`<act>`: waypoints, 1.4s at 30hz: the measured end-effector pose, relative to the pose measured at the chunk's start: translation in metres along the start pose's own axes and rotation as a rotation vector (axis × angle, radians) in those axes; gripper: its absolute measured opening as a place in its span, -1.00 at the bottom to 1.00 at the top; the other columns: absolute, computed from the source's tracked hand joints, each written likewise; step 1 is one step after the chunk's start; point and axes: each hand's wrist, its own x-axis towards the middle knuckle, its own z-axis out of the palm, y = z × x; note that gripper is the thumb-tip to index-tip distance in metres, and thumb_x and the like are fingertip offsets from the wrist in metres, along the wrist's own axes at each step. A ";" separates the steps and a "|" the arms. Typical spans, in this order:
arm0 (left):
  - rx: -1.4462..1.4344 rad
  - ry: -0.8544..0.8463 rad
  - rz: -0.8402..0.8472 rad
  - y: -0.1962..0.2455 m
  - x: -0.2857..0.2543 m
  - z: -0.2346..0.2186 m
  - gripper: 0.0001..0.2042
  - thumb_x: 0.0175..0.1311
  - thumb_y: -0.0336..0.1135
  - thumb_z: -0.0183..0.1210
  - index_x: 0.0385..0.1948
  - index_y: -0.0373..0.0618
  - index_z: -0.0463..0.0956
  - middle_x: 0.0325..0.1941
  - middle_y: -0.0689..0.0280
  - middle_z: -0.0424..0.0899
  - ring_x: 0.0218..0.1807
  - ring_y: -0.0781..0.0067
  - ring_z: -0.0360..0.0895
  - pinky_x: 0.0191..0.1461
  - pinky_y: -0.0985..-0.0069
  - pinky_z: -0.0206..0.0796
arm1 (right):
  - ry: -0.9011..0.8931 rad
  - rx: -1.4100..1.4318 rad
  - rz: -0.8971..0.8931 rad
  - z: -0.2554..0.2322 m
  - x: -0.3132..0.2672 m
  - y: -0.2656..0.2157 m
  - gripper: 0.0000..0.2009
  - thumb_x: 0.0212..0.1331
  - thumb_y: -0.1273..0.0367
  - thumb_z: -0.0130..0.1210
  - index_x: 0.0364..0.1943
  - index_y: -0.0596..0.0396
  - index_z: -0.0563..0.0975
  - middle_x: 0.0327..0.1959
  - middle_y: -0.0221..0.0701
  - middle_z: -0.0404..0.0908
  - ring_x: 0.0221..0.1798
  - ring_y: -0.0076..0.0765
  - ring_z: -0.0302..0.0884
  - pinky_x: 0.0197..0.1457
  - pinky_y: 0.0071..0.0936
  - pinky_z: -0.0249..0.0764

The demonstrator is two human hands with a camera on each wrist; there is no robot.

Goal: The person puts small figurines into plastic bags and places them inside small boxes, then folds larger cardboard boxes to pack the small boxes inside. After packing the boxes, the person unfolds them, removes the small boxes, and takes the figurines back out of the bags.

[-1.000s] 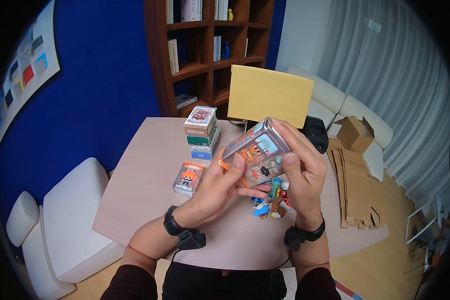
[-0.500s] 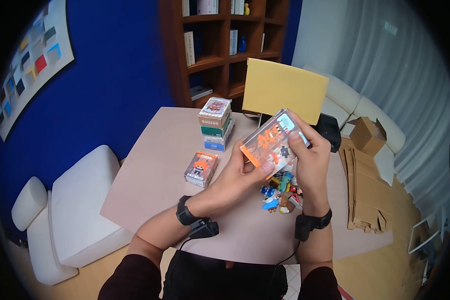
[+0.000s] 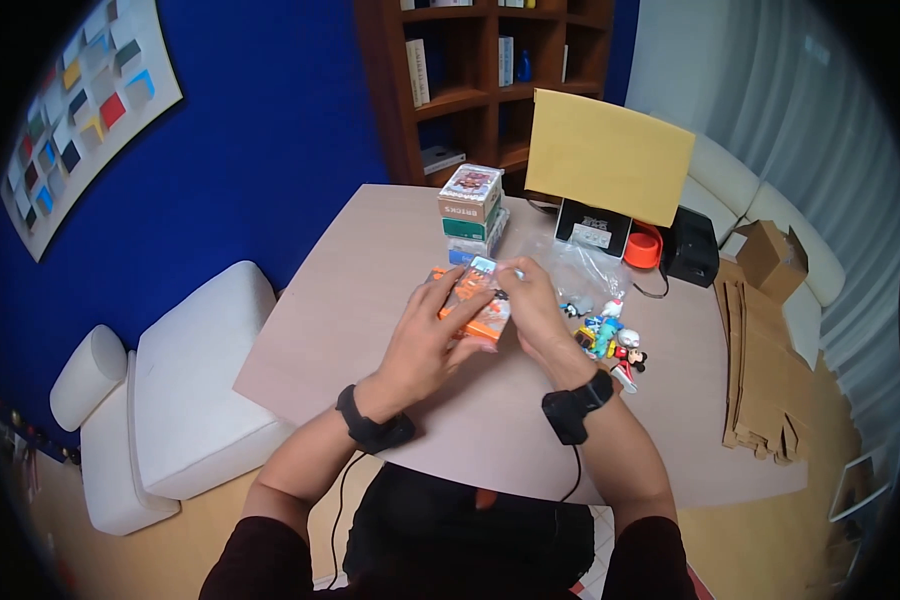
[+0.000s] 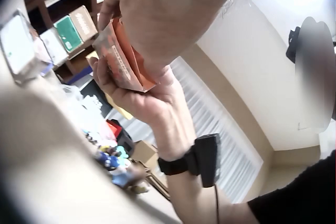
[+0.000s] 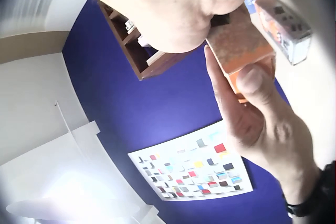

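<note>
We are gripping the orange box [image 3: 473, 303] with left hand [image 3: 420, 345] and right hand [image 3: 535, 310]; seemingly light, stiff cardboard, best pinched at its edges.

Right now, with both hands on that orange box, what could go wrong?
1. The orange box is held by the left hand and right hand just above the table; if either grip slips, it may drop.
2. The toy figures lie close beside the right hand; a sweep could scatter them.
3. The stacked boxes stand just behind; a push forward might topple them.

bright fisheye; wrist views perhaps blurred
</note>
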 end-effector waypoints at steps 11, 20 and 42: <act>0.073 -0.091 -0.227 -0.059 -0.026 0.012 -0.33 0.29 -0.02 0.44 0.45 0.09 0.48 0.46 -0.22 0.41 0.34 -0.33 0.47 0.39 -0.04 0.38 | -0.109 -0.511 -0.123 0.046 0.033 0.063 -0.44 0.59 0.15 0.00 0.47 0.27 0.35 0.45 0.13 0.38 0.48 0.18 0.40 0.53 -0.09 0.36; 0.169 -0.172 -0.443 -0.035 -0.019 0.019 -0.22 0.24 0.00 0.46 0.47 0.10 0.28 0.28 -0.23 0.36 0.17 -0.40 0.56 0.09 -0.12 0.55 | -0.154 -0.014 -0.047 0.030 -0.002 0.061 -0.34 0.61 0.28 0.04 0.67 0.06 0.09 0.56 0.12 0.28 0.49 -0.21 0.39 0.55 -0.32 0.33; 0.358 -0.079 -0.706 -0.106 0.003 0.014 -0.33 0.19 -0.17 0.37 0.35 0.03 0.28 0.15 -0.24 0.41 0.02 -0.46 0.64 0.00 -0.13 0.60 | -0.060 -0.599 -0.202 -0.011 -0.070 0.055 -0.53 0.29 0.45 0.26 0.28 0.29 0.52 0.35 0.07 0.52 0.40 0.20 0.51 0.49 -0.12 0.45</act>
